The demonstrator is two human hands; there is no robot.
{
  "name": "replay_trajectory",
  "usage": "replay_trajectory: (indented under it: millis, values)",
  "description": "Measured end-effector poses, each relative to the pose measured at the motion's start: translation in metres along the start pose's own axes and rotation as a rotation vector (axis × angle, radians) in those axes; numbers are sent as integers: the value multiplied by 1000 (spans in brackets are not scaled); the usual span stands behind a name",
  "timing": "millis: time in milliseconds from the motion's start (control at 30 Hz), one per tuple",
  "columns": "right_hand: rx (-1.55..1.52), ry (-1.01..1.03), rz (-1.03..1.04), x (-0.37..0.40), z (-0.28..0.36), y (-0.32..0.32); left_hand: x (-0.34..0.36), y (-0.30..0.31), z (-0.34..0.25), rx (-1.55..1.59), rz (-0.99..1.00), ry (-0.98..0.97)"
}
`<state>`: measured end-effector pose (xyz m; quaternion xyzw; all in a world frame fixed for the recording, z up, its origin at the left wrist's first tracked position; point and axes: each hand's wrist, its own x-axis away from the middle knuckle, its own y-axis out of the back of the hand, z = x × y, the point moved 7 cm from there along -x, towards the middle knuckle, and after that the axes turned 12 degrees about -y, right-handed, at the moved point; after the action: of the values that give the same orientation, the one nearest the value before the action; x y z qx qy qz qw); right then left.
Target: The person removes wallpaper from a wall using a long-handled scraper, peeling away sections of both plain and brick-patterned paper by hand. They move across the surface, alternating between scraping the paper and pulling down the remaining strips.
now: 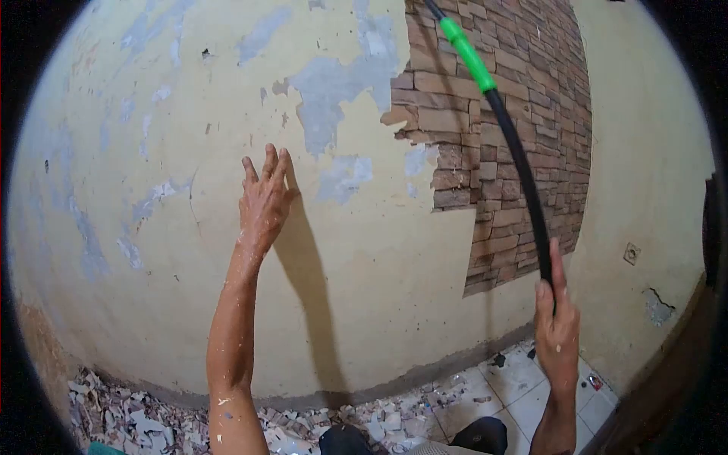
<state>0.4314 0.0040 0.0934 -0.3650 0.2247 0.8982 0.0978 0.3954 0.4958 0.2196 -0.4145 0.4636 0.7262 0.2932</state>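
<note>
Right hand (557,326) grasps a long black-and-green pole (503,114); left hand (264,205), fingers released and spread, rises near a peeling cream-painted wall (387,265), left of stone-patterned brown wallpaper (560,114).

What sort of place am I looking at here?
Probably a room indoors, perhaps under renovation: the yellowish wall has patchy grey areas, its stone-patterned covering ends in a ragged edge, and loose scraps litter the tiled floor.
</note>
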Motion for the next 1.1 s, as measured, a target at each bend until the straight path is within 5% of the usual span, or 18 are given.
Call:
replay_trajectory:
  millis: [100, 167, 200, 300, 333, 500, 700, 933, 1100]
  values:
    - [53, -22, 59, 25, -11, -6, 2, 2, -2, -11, 6, 15]
    - [60, 133, -34, 29, -18, -9, 2, 4, -4, -3, 54, 31]
    - [9, -105, 59, 14, 0, 0, 3, 0, -4, 1, 69, 23]
    - [-23, -262, 145, -14, 3, 14, 1, -6, 0, -51, 20, -1]
    - [40, 125, -60, -14, -11, 11, 1, -6, 1, -58, 29, 4]
    - [7, -172, 123, 29, -16, 16, 1, -4, -2, -45, 41, 15]
    - [-81, 79, 54, -59, 29, 14, -1, 8, -7, -3, 29, 3]
    - [83, -298, 182, 87, -54, 1, 1, 2, -3, -11, 30, 1]
    - [53, -229, 108, 65, -47, 6, 3, -8, -3, -23, 9, -13]
